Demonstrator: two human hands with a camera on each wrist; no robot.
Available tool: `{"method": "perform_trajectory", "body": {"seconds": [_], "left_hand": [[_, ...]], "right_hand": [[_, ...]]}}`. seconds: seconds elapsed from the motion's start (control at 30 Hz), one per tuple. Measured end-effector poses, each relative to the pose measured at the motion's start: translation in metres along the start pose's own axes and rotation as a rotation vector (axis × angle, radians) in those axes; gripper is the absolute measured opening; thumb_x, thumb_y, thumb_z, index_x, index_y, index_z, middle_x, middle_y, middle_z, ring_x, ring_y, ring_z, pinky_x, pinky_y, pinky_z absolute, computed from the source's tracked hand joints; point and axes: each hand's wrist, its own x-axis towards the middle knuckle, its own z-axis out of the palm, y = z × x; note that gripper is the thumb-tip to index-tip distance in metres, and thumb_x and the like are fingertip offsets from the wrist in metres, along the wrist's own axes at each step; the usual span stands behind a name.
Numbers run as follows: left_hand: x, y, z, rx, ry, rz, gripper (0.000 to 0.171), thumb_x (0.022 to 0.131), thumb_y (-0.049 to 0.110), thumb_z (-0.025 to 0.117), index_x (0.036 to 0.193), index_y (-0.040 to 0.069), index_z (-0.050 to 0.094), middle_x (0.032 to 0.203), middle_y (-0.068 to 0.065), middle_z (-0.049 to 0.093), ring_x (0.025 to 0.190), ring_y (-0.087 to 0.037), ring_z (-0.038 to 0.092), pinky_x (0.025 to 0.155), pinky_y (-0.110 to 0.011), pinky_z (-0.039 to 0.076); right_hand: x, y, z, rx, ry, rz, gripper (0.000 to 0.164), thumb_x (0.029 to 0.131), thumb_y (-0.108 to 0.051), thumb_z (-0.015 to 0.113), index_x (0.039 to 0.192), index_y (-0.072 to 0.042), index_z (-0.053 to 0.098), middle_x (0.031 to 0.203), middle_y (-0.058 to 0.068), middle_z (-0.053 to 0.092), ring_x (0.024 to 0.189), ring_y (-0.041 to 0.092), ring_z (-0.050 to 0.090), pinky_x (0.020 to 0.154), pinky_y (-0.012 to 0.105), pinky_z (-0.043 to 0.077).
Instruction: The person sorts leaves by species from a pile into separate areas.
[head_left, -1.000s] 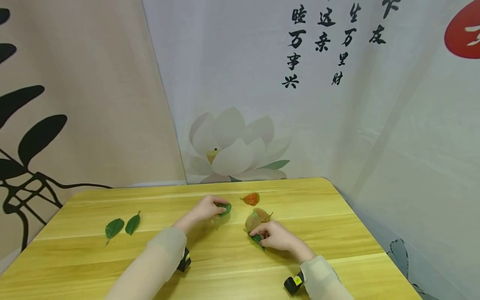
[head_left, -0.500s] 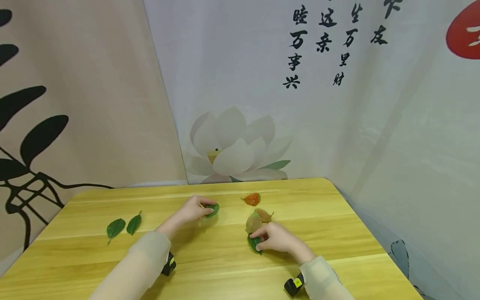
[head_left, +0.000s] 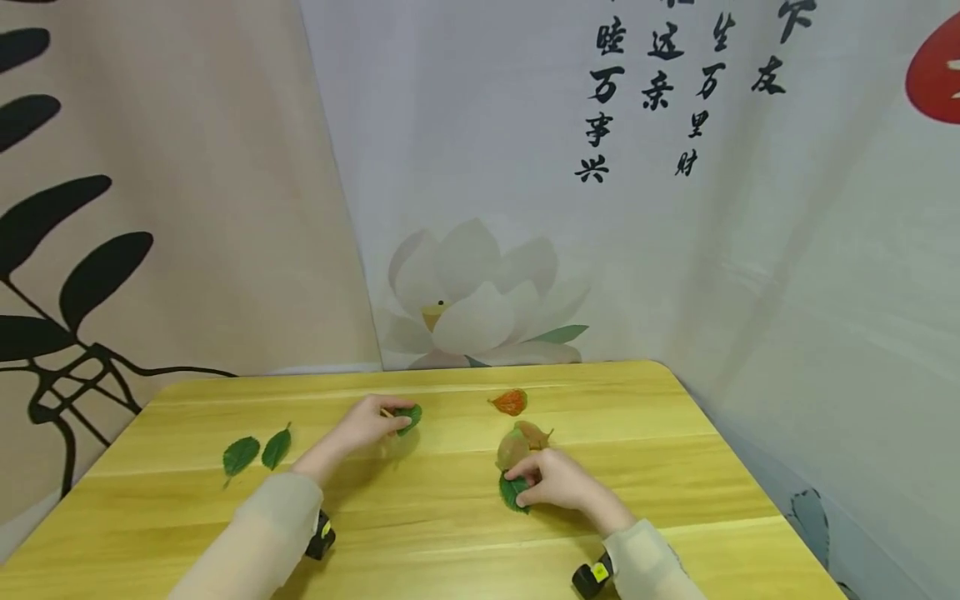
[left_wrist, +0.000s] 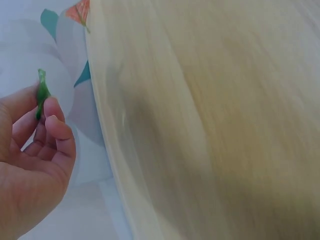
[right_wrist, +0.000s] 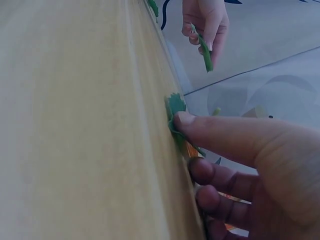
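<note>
My left hand (head_left: 363,425) pinches a small green leaf (head_left: 409,418) between thumb and fingers over the back middle of the table. In the left wrist view that leaf (left_wrist: 43,95) appears edge-on at the fingertips. Farther right, my right hand (head_left: 561,482) pinches another green leaf (head_left: 512,493), its toothed edge (right_wrist: 174,102) visible in the right wrist view. Just beyond those fingers lie a pale green-tan papery husk (head_left: 513,450) and a tan-orange one (head_left: 534,434), side by side. An orange-red husk (head_left: 512,402) rests behind them.
Two more green leaves, one broad (head_left: 241,455) and one narrower (head_left: 277,448), lie at the table's left. The wooden table (head_left: 420,533) ends at a back edge close to a hanging cloth (head_left: 480,183) printed with a lotus and characters.
My left hand has drawn leftward with its leaf, away from the husks. The leaf in my right hand has turned and shows more of its face. The head view has shifted slightly.
</note>
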Motion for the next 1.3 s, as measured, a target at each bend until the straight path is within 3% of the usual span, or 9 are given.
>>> {"method": "perform_trajectory", "body": {"seconds": [0.27,0.43,0.73,0.87,1.07,1.3], "left_hand": [[-0.015,-0.010,-0.024,0.013,0.020,-0.006,0.040,0.094,0.014,0.065,0.130,-0.001,0.060,0.101,-0.010,0.061,0.081,-0.031,0.060,0.069,-0.046,0.052],[-0.029,-0.022,-0.050,0.035,0.013,0.001,0.043,0.095,0.014,0.063,0.133,-0.004,0.055,0.104,-0.012,0.059,0.081,-0.032,0.059,0.072,-0.047,0.052],[-0.052,-0.035,-0.092,0.082,0.055,-0.061,0.046,0.098,0.015,0.059,0.137,-0.006,0.050,0.106,-0.015,0.057,0.087,-0.036,0.059,0.074,-0.048,0.051],[-0.059,-0.040,-0.096,0.110,0.054,-0.061,0.046,0.097,0.013,0.059,0.137,-0.008,0.049,0.105,-0.015,0.058,0.084,-0.034,0.058,0.069,-0.046,0.050],[-0.060,-0.051,-0.094,0.205,0.048,-0.053,0.046,0.095,0.012,0.062,0.134,-0.009,0.051,0.106,-0.015,0.060,0.083,-0.023,0.056,0.063,-0.035,0.047],[-0.064,-0.055,-0.090,0.246,0.011,-0.039,0.045,0.093,0.010,0.064,0.131,-0.012,0.053,0.102,-0.015,0.062,0.082,-0.022,0.058,0.064,-0.035,0.049]], "right_hand": [[-0.001,0.003,0.002,0.027,-0.012,0.015,0.029,0.078,-0.011,0.079,0.106,-0.012,0.075,0.073,-0.007,0.057,0.066,0.007,0.048,0.059,0.024,0.042],[0.001,0.001,0.001,0.023,-0.017,0.005,0.029,0.078,-0.010,0.079,0.107,-0.012,0.075,0.074,-0.007,0.057,0.067,0.007,0.049,0.060,0.024,0.043],[-0.001,0.001,-0.003,0.060,-0.031,0.013,0.028,0.081,-0.011,0.078,0.109,-0.012,0.074,0.080,-0.005,0.059,0.072,0.012,0.050,0.062,0.026,0.044],[-0.002,0.000,-0.003,0.055,-0.026,0.011,0.028,0.081,-0.011,0.078,0.109,-0.011,0.074,0.079,-0.005,0.059,0.072,0.012,0.051,0.062,0.025,0.044],[-0.002,0.001,-0.003,0.057,-0.017,0.022,0.028,0.079,-0.011,0.079,0.107,-0.012,0.075,0.078,-0.004,0.059,0.071,0.012,0.051,0.061,0.025,0.043],[-0.001,0.003,-0.003,0.065,-0.023,0.020,0.028,0.079,-0.011,0.079,0.107,-0.012,0.075,0.076,-0.004,0.059,0.069,0.011,0.051,0.059,0.025,0.043]]}}
